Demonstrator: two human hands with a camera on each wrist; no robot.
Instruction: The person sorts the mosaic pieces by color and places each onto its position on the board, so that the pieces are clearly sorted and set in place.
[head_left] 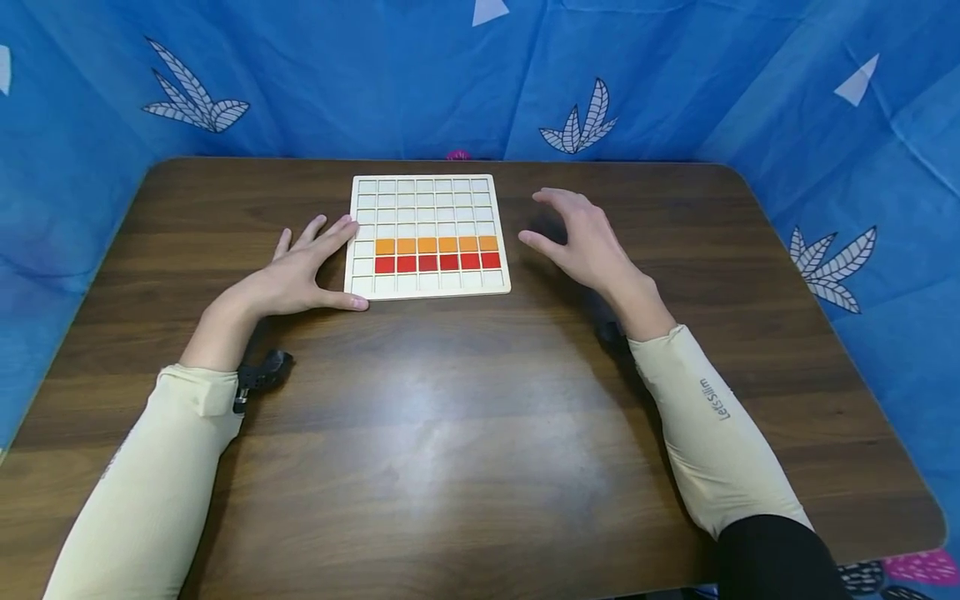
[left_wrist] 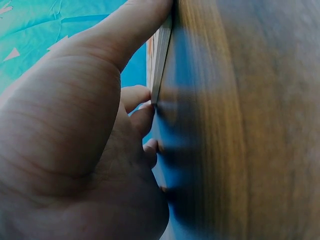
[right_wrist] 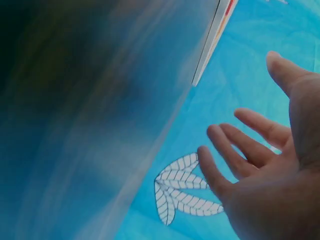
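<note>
A thin pale board [head_left: 426, 283] with a grid of square cells lies flat on the table. One of its rows holds several orange squares [head_left: 427, 245], and the row just nearer holds several red squares [head_left: 427, 263]. At the board's left side, my left hand [head_left: 288, 279] spreads its fingers, touching the edge with fingertips and the near-left corner with the thumb. In the left wrist view the board's edge [left_wrist: 162, 60] runs beside that thumb. My right hand [head_left: 581, 237] hovers right of the board, apart from it, fingers loosely bent and nothing held.
The brown wooden table [head_left: 450, 467] has rounded corners. Blue cloth [head_left: 337, 75] with white leaf prints hangs behind it and along both sides. A small black device [head_left: 266, 371] is strapped at the left wrist.
</note>
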